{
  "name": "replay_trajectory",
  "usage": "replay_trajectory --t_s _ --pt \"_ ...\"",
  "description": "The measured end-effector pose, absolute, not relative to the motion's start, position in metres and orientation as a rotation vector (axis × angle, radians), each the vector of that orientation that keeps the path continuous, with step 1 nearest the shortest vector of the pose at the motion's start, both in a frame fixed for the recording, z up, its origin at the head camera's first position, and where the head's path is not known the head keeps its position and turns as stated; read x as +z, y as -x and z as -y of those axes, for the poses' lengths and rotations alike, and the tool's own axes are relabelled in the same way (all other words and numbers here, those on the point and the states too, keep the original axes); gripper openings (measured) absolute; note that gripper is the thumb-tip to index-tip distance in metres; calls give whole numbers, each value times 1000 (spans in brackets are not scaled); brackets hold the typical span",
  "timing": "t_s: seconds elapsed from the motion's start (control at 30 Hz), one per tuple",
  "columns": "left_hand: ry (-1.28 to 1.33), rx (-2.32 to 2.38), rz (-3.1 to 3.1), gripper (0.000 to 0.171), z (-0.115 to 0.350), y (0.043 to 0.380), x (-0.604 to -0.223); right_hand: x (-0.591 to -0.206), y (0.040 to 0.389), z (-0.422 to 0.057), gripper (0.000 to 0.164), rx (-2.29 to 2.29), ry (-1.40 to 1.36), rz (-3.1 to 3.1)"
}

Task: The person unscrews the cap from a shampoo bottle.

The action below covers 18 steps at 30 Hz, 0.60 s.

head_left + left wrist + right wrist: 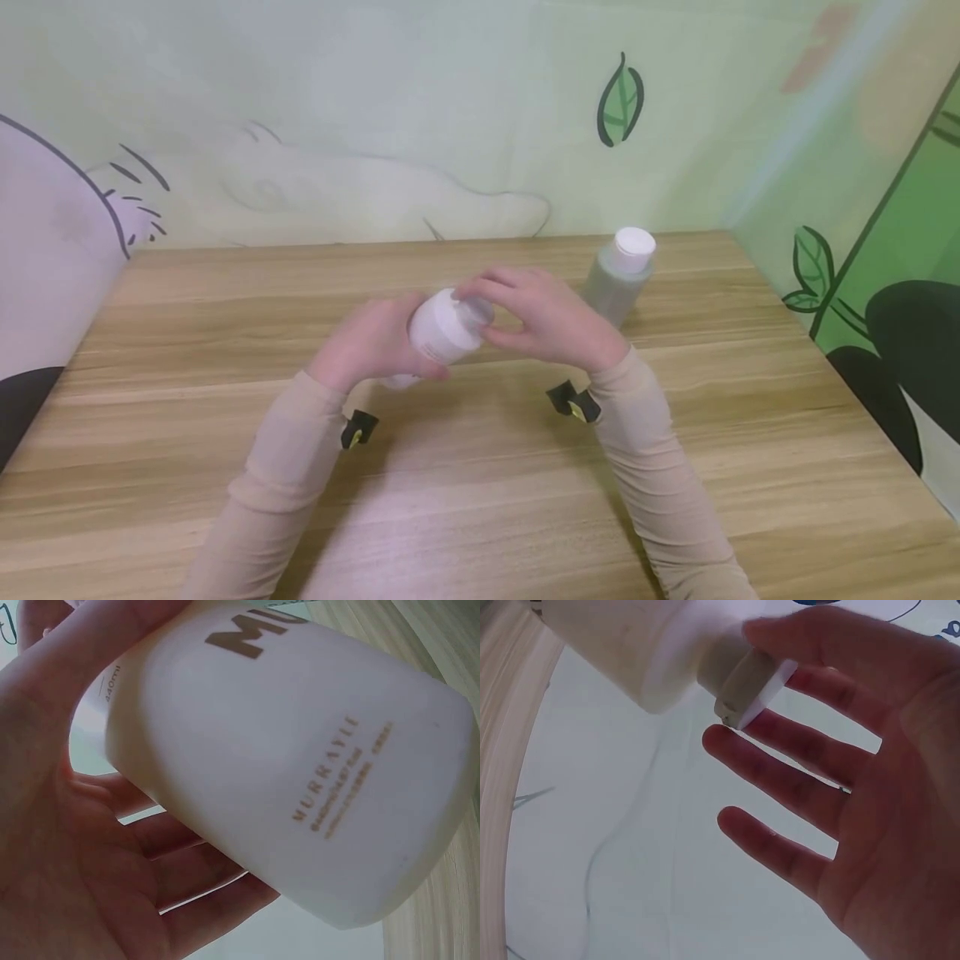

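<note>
My left hand (371,340) grips a white plastic bottle (442,329), holding it tilted above the table with its top toward the right. In the left wrist view, brown print reading MURRAYLE runs along the bottle (300,750), and the thumb and fingers wrap its shoulder end. My right hand (551,321) is at the bottle's neck, thumb and forefinger pinching the small cap (750,686). The other fingers of the right hand (885,780) are spread apart below the cap in the right wrist view.
A grey-green bottle (617,287) with a white cap (635,242) stands behind my right hand. The wood-grain table (465,492) meets a painted wall (390,100) at the back; another painted wall (885,200) rises on the right.
</note>
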State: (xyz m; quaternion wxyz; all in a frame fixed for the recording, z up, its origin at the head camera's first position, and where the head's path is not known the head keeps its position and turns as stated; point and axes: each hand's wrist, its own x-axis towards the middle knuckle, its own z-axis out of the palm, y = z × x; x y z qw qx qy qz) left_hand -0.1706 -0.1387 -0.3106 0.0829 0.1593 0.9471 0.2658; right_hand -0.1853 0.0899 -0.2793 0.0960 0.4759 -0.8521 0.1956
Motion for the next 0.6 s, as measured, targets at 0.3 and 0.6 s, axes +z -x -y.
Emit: replay_trajectory --t_s 0.3,0.6 --pt "-480 807 -2823 70 139 170 -310 -278 186 -88 47 627 -1218 2664" --pt "-483 782 -2830 71 139 170 -310 -280 186 -87 38 612 -1202 2694"
